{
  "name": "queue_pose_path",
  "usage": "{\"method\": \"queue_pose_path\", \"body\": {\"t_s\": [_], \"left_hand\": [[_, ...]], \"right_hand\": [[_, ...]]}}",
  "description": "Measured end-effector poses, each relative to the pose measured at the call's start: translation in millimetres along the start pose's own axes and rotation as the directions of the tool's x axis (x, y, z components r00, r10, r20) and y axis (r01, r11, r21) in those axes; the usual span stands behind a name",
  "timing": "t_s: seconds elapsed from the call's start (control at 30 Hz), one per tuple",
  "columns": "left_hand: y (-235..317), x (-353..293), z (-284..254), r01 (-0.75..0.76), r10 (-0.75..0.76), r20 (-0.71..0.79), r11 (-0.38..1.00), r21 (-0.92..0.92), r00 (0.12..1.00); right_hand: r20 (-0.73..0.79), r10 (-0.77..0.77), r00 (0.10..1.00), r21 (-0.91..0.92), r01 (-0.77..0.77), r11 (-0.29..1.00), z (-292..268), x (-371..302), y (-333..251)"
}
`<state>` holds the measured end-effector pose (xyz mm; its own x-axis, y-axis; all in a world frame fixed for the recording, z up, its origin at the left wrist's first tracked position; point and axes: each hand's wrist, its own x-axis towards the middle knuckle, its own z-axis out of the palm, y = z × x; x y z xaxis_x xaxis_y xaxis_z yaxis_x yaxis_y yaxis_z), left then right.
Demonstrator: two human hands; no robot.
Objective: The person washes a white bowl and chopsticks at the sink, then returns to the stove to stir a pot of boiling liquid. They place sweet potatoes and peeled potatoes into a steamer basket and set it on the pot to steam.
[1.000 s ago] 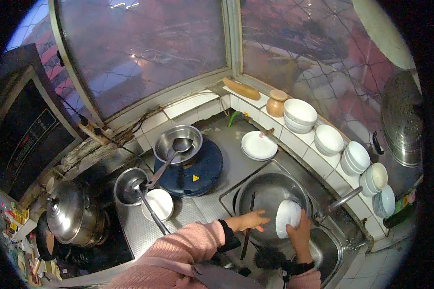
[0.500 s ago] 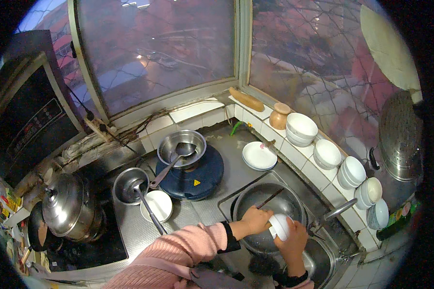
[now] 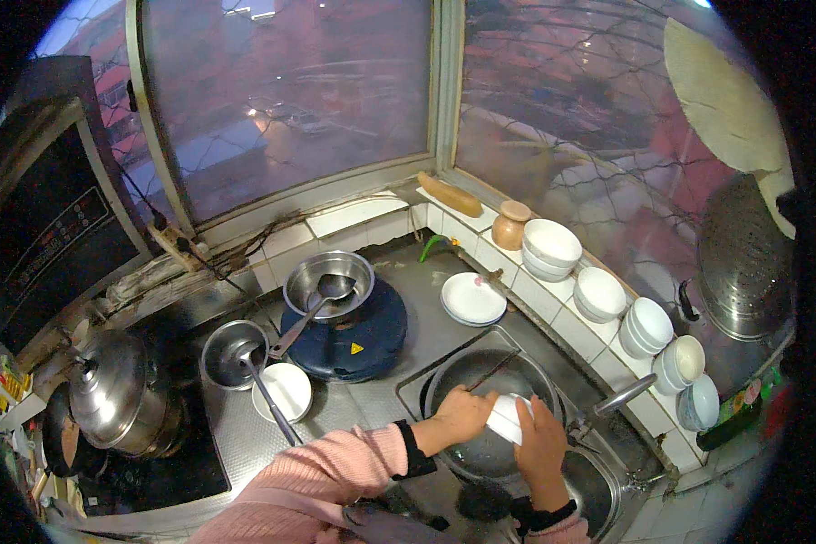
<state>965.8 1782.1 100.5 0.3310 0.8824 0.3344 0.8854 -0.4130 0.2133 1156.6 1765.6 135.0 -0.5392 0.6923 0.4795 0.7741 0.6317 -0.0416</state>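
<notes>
Over a grey metal basin [image 3: 546, 374] set in the sink, both my hands grip a small white bowl [image 3: 510, 419], which is tipped on its side. My left hand [image 3: 462, 419] is closed on its left edge, and my right hand [image 3: 542, 446] wraps its right side. A thin dark stick [image 3: 494, 370] slants across the basin beyond my left fingers; whether that hand touches it I cannot tell. Water covers the basin's bottom. Beneath my hands, a dark, rough-looking clump [image 3: 485, 500] sits by the basin's near edge.
Stacked white bowls [image 3: 598, 295] line the tiled ledge at right, beside the faucet [image 3: 626, 394]. Plates [image 3: 473, 299] lie behind the basin. Left stand a blue round appliance [image 3: 385, 331] under a steel bowl [image 3: 304, 272], a ladle pot [image 3: 218, 355], a white bowl [image 3: 290, 390] and a lidded steamer [image 3: 109, 385].
The white bowl has turned in my hands, its side now tilted more. My right hand has shifted higher around it. The whole view has slid slightly.
</notes>
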Motion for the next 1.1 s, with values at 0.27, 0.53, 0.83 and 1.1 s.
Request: {"method": "queue_pose_path", "body": {"t_s": [0.27, 0.53, 0.83, 1.1], "left_hand": [[1.4, -4.6, -18.0, 0.083, -0.082, 0.060, 0.996, -0.021, 0.995], [-3.3, -1.8, -26.0, 0.143, -0.143, 0.207, 0.990, 0.014, 0.968], [-8.3, -6.3, -23.3, 0.168, -0.161, 0.097, 0.983, -0.072, 0.982], [-9.1, -4.4, -35.9, 0.155, -0.150, 0.036, 0.960, -0.232, 0.988]], "right_hand": [[-0.092, -0.051, 0.994, -0.049, 0.046, 0.998, 10.3, 4.0, 8.6], [-0.041, 0.001, 0.999, 0.025, 0.000, 1.000, -1.9, 10.6, 5.1], [-0.071, 0.126, 0.990, 0.062, -0.121, 0.991, 5.9, 3.8, 21.5], [-0.094, 0.290, 0.952, 0.116, -0.279, 0.953, 12.7, -1.6, 34.9]]}}
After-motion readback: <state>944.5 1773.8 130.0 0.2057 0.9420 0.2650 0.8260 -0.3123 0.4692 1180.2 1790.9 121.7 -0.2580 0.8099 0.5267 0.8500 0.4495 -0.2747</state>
